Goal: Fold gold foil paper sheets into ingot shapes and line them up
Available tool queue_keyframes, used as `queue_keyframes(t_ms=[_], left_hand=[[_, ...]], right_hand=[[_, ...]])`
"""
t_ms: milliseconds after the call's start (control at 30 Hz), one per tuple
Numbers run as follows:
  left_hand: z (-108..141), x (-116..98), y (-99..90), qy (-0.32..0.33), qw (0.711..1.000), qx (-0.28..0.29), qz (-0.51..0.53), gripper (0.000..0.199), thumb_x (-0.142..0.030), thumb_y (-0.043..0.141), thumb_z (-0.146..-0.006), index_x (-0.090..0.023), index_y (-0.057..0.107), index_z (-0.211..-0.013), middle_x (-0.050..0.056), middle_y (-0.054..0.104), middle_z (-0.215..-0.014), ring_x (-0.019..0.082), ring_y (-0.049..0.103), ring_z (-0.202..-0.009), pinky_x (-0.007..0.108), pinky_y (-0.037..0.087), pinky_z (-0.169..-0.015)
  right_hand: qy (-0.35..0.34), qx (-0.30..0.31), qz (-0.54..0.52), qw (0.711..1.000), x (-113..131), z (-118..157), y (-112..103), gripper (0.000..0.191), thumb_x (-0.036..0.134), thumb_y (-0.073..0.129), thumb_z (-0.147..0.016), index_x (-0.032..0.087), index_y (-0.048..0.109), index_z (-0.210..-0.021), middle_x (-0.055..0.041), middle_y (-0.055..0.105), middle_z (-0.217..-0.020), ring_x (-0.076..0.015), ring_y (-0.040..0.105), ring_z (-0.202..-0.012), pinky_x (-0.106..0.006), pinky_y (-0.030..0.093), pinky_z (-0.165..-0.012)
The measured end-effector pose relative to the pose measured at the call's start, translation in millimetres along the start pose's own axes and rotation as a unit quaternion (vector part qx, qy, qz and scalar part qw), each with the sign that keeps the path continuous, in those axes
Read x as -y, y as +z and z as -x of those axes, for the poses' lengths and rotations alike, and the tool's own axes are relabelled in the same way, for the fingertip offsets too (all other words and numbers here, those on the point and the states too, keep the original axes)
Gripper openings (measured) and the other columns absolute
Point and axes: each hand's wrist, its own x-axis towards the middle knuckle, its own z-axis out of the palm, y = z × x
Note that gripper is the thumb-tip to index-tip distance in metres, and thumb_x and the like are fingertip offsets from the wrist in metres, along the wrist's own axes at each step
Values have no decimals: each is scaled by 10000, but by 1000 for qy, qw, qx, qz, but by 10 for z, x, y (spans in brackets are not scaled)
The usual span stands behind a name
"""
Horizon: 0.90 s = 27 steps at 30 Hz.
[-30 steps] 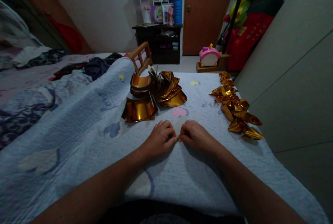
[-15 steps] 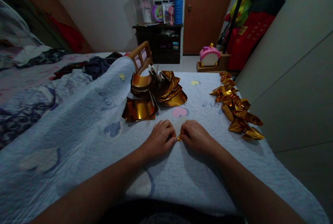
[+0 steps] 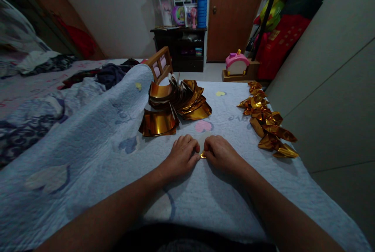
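Note:
Between my two hands a small piece of gold foil paper shows, mostly covered by the fingers. My left hand pinches its left side with thumb and fingertips. On the other side, my right hand is closed on the paper with curled fingers. Both hands rest low over the light blue quilt. Beyond them, a fanned stack of gold foil sheets lies at the back left. Several folded gold foil pieces lie in a row along the right side.
A wooden rail stands behind the sheets. Clothes lie heaped at the left. A pink toy sits on a box beyond the quilt's far edge. A pale cabinet panel borders the right side.
The hands stay nearly in place, both pinching the foil paper. A little more of the gold shows between the fingertips. The whole view has shifted very slightly.

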Motion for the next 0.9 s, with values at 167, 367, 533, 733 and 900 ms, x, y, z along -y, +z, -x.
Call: queue_keyframes(t_ms=[167,367,533,733,900], left_hand=[[-12,-12,-17,-5,1000,7,-3,23,-235,561,-903,-214,563,-912,41,546,-1006,235,470,-991,386,383,-869],[-27,-18,17,-21,1000,2,-20,73,-266,536,-936,-214,578,-906,44,550,-1006,237,471,-984,393,385,-876],[-24,-22,56,-31,998,-5,-45,47,-254,568,-920,-216,577,-945,50,540,-1048,246,463,-1008,402,381,-879],[-29,-52,30,-37,998,9,-42,90,-297,553,-942,-211,576,-941,56,533,-1052,250,458,-1009,409,381,-887],[-36,-82,35,-54,997,2,-53,173,-382,579,-932,-210,578,-919,58,527,-1039,262,459,-1007,419,381,-884]], right_hand=[[-5,-1,3,1000,-14,3,14,96,87,557,-820,175,597,-810,-43,604,-791,-181,486,-777,-297,321,-706],[-25,5,5,1000,-56,-11,40,97,107,568,-849,172,629,-808,-55,626,-826,-185,490,-806,-306,328,-744],[-30,1,5,1000,-57,-1,51,116,96,548,-863,164,636,-828,-57,628,-845,-182,490,-819,-308,333,-762],[-32,6,21,999,-30,13,30,113,119,544,-893,161,638,-846,-58,616,-845,-185,489,-819,-314,331,-760],[-24,12,25,999,-27,7,36,91,146,568,-899,165,643,-851,-58,616,-857,-190,498,-834,-314,333,-762]])
